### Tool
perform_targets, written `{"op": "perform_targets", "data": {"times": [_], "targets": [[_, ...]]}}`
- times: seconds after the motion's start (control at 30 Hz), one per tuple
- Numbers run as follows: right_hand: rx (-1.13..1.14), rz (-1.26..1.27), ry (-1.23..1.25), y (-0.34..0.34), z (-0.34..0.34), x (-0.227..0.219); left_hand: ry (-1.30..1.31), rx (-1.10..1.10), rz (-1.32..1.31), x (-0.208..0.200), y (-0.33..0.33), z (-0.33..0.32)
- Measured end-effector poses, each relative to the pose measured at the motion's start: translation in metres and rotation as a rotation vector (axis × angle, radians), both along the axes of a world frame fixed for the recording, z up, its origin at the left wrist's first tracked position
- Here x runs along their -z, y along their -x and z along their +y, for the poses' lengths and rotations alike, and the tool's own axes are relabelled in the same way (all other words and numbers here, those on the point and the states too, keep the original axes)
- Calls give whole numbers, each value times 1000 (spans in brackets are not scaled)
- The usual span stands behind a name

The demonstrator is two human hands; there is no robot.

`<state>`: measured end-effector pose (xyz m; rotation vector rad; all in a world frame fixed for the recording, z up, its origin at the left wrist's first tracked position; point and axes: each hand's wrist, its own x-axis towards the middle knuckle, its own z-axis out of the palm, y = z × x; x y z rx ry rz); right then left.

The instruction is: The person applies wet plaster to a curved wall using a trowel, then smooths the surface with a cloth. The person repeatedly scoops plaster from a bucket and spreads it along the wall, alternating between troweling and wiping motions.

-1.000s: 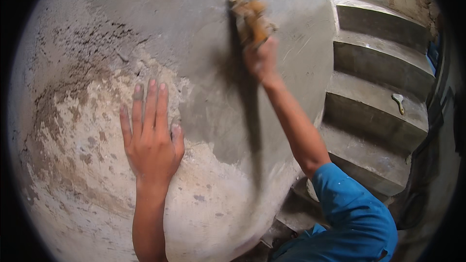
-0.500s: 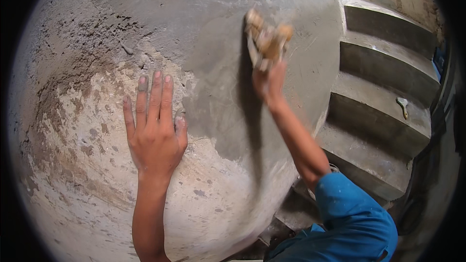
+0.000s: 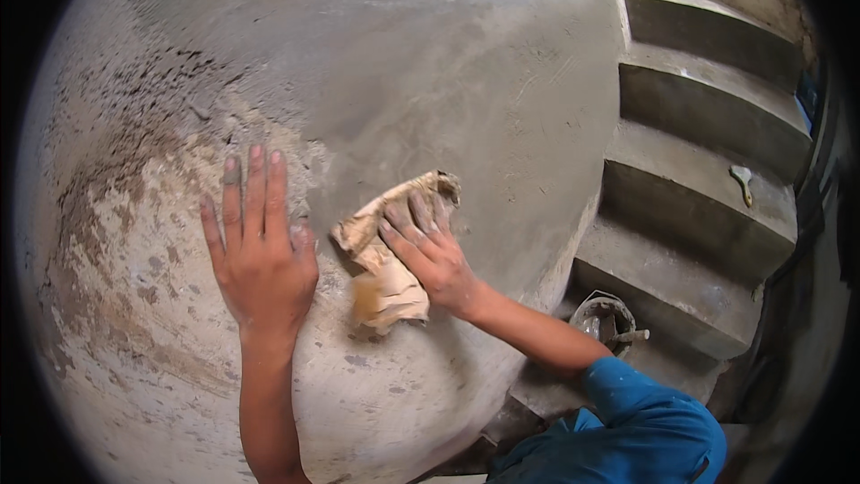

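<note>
My left hand lies flat with its fingers stretched out on the pale, patchy part of the wall. Grey smears mark its fingertips. Under my right hand is a crumpled tan piece of paper, possibly sacking, held against the wall where smooth grey plaster meets the bare pale surface. My right fingers reach over the paper's upper part, while its lower end hangs loose and slightly blurred.
Concrete steps climb along the right side. A brush with a yellowish handle lies on one step. Lower down stands a bucket with a pale handle-like stick poking out. Rough, pitted plaster covers the wall's upper left.
My right hand has come down and left across the wall with the crumpled paper. My left hand stays flat on the wall. The bucket shows more fully now.
</note>
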<state>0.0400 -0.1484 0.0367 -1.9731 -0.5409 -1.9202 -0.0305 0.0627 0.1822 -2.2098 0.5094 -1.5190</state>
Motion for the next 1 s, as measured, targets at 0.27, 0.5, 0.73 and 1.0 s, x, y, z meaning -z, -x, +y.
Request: {"op": "perform_targets", "data": {"times": [0.27,0.5,0.73,1.0], "targets": [[-567,165,-561,-20,-26,11,-20,7,7,-2,2,2],[-389,112,-320,-1,-9,16,-36,30,-15,-4,-1,0],[-212,198,-305,31,42,94,-26,4,-10,-1,1,1],[-551,284,-635,5,13,96,-25,15,4,-3,3,1]]}}
